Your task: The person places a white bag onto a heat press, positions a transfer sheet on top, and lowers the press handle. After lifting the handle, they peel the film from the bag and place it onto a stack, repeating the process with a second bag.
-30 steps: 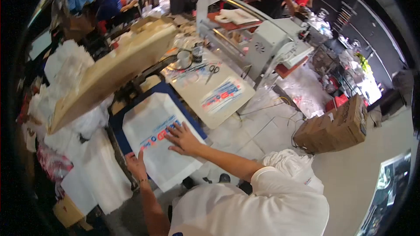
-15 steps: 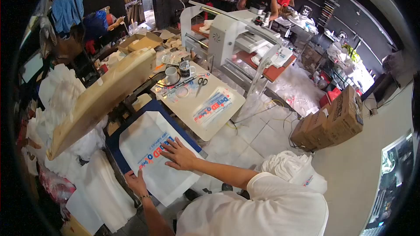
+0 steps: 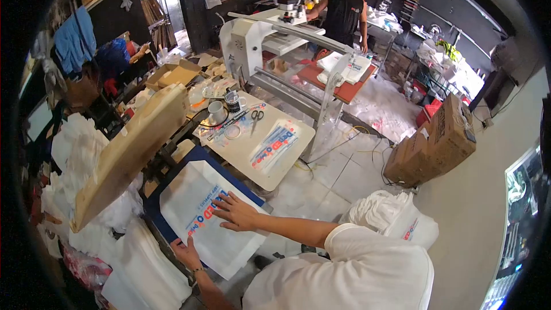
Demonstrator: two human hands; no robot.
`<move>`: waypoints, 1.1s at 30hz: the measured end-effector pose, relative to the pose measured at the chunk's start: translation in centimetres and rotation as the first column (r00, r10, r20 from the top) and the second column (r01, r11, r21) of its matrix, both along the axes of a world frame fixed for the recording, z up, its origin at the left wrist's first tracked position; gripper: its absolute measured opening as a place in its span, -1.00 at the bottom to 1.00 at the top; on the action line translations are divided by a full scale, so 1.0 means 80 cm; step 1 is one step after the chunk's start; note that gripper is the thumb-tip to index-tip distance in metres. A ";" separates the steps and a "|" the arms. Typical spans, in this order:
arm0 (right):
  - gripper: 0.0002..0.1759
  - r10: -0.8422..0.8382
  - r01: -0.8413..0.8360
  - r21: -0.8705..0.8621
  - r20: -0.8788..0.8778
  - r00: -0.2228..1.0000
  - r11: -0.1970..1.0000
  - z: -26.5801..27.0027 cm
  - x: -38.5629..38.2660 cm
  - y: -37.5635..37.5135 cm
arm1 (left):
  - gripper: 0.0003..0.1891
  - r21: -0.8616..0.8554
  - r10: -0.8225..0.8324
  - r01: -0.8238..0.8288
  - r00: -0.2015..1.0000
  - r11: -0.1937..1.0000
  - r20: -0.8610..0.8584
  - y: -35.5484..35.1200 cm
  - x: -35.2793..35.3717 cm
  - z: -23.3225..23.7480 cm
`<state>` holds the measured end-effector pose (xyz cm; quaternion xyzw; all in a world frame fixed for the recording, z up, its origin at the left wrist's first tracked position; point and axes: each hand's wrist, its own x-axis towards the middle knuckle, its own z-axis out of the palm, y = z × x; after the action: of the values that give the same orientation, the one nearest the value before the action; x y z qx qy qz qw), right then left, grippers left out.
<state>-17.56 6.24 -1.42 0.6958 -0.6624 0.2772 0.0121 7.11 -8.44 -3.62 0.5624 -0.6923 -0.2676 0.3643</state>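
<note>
A white bag-shaped sheet (image 3: 181, 195) with red and blue lettering lies on a dark blue pad (image 3: 154, 209). My right hand (image 3: 235, 212) rests flat on the print, its fingers spread. At the sheet's lower left edge is my left hand (image 3: 186, 254), thumb and fingers apart, touching the edge; a dark band circles that wrist. Above and left of the pad a thick, yellowed board (image 3: 129, 155) stands tilted up.
A cream table (image 3: 261, 181) holds scissors (image 3: 256, 119), a mug (image 3: 217, 113), tape and printed transfers. Behind is a white machine frame (image 3: 244, 46). White fabric piles (image 3: 152, 264) and a cardboard box (image 3: 430, 146) stand around. A person (image 3: 344, 17) stands at the back.
The view has shifted slightly. The person at the back, bent low before, now stands more upright. My hands stay on the sheet in nearly the same places.
</note>
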 end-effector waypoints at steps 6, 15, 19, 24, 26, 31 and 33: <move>-0.42 -0.021 0.021 -0.006 -0.003 1.000 1.000 -0.010 -0.001 -0.002 | -0.45 0.362 0.127 -0.236 0.945 0.902 0.300 -0.071 0.103 -0.013; -0.42 -0.011 0.011 -0.011 -0.003 1.000 1.000 0.001 0.003 0.003 | -0.56 -0.292 -0.319 0.392 0.909 0.872 0.268 -0.026 0.034 0.032; -0.43 -0.014 0.014 -0.008 0.008 1.000 1.000 -0.001 0.002 0.002 | -0.58 -0.377 -0.405 0.483 0.873 0.790 0.270 0.007 -0.045 0.046; -0.43 -0.009 0.009 0.006 0.023 1.000 1.000 0.002 0.003 0.004 | -0.66 -0.384 -0.360 0.478 0.869 0.790 0.341 0.016 -0.062 0.015; -0.42 -0.015 0.015 -0.006 0.022 1.000 1.000 0.000 0.003 0.002 | -0.67 -0.388 -0.361 0.471 0.874 0.792 0.325 0.016 -0.061 0.013; -0.42 -0.021 0.021 -0.015 0.020 1.000 1.000 -0.003 0.003 0.002 | -0.68 -0.404 -0.350 0.458 0.882 0.792 0.315 0.016 -0.063 0.012; -0.43 -0.022 0.023 -0.017 0.026 0.999 1.000 -0.003 0.003 0.002 | -0.69 -0.396 -0.358 0.453 0.887 0.799 0.292 0.018 -0.063 0.013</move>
<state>-17.28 6.37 -1.69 0.6845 -0.6680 0.2917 0.0127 2.10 -7.03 -2.62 0.3238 -0.8732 -0.1119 0.3467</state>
